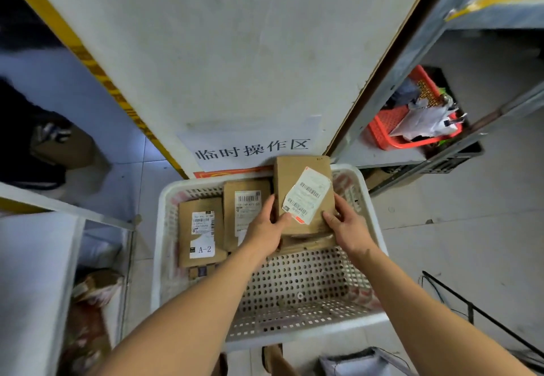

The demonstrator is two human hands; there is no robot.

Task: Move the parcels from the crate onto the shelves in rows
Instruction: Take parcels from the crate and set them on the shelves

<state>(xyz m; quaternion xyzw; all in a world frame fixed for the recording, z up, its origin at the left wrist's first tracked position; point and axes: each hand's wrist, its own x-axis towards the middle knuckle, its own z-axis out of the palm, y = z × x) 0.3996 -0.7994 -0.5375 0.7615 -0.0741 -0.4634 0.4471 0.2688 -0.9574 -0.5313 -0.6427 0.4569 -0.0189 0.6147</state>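
My left hand (266,227) is gripping the near left corner of a brown cardboard parcel (300,178), thumb lying across its top face, while my right hand (348,228) is holding the near right corner the same way — fingers curled under, thumb on top. The parcel is tilting up over the far right part of the white perforated crate (294,284), its white barcode label (306,199) sitting askew. Just beneath it, more flat brown packets (309,243) are lying in a small stack. To the left in the crate, two further parcels are lying flat side by side: one bearing a barcode label (245,208) and, nearest the left wall, one marked A-2 (201,231).

Beyond the crate a white panel (223,51) is rising ahead of me, carrying a paper sign (253,147) with printed characters. To the right, a grey metal shelf (382,155) is holding a red basket (391,128) stuffed with crumpled bags. On the left — blurred — another shelf (38,246) is showing at the edge.
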